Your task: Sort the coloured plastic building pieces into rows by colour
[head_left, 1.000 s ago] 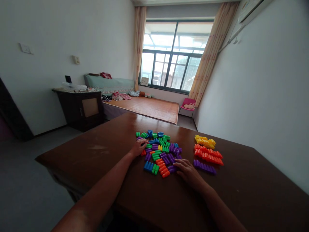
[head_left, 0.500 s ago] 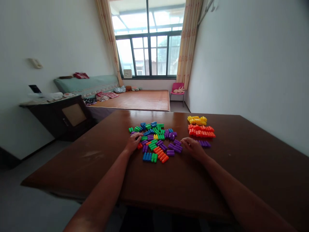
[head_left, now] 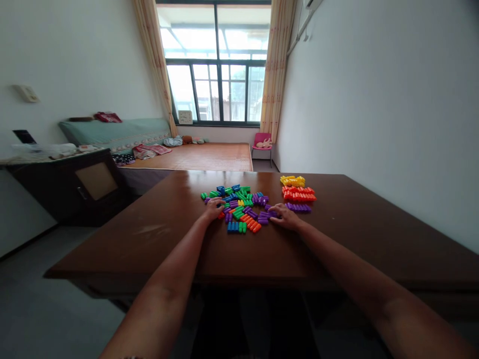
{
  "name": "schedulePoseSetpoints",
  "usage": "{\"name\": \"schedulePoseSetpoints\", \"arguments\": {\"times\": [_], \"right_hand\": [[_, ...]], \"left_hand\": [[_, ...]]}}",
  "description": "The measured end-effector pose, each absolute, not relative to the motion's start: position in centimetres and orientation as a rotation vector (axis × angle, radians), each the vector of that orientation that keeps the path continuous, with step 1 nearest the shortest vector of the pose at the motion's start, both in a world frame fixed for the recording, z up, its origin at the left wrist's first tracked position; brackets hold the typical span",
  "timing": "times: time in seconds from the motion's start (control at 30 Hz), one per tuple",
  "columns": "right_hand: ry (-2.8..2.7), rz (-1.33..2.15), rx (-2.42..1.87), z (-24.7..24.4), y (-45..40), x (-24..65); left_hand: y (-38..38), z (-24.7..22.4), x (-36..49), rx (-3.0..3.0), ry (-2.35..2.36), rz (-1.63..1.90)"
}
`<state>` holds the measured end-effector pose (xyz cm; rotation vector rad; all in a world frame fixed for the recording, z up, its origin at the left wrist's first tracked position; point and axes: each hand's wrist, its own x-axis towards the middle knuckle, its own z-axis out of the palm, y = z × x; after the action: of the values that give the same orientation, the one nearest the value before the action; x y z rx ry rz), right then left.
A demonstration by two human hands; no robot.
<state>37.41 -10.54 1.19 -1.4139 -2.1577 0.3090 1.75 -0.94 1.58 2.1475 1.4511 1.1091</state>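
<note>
A mixed pile of small plastic toy pieces in green, blue, purple, orange and yellow lies on the dark brown table. At the pile's left edge rests my left hand [head_left: 213,209], its fingers loosely stretched over the nearest pieces, with nothing visibly gripped. My right hand [head_left: 287,217] is at the right edge, thumb and fingers apart, the fingertips touching purple pieces [head_left: 264,218]. Lower in the pile are an orange group [head_left: 251,223] and a blue group [head_left: 232,228] beside two green pieces [head_left: 243,228]. Beyond my right hand lies a purple row [head_left: 299,208].
Orange-red rows [head_left: 299,194] and a yellow stack [head_left: 292,181] sit farther back on the table [head_left: 168,249]. Past it are a bed [head_left: 209,154], a pink chair [head_left: 262,139] and a window. A dark cabinet [head_left: 93,187] stands to the left.
The view has shifted right and tilted up slightly. My right hand has moved left onto the purple pieces, its fingers spreading. My left hand stays beside the pile.
</note>
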Motion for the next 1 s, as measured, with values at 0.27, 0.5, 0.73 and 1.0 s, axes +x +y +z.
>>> {"name": "schedulePoseSetpoints", "arguments": {"times": [0.27,0.5,0.73,1.0], "right_hand": [[-1.881,0.113,-1.595,-0.1,-12.9,34.8],[-1.837,0.212,-1.632,-0.9,-12.3,35.7],[-1.868,0.075,-1.657,-1.9,-11.6,35.5],[-1.939,-0.02,-1.872,-0.2,-13.3,33.3]], "left_hand": [[-1.4,2.8,3.1,2.244,1.459,1.002],[-0.9,0.2,2.7,2.216,1.426,1.183],[-0.8,-0.6,2.5,2.254,1.369,1.194],[-0.4,-0.7,2.2,2.325,1.342,1.155]]}}
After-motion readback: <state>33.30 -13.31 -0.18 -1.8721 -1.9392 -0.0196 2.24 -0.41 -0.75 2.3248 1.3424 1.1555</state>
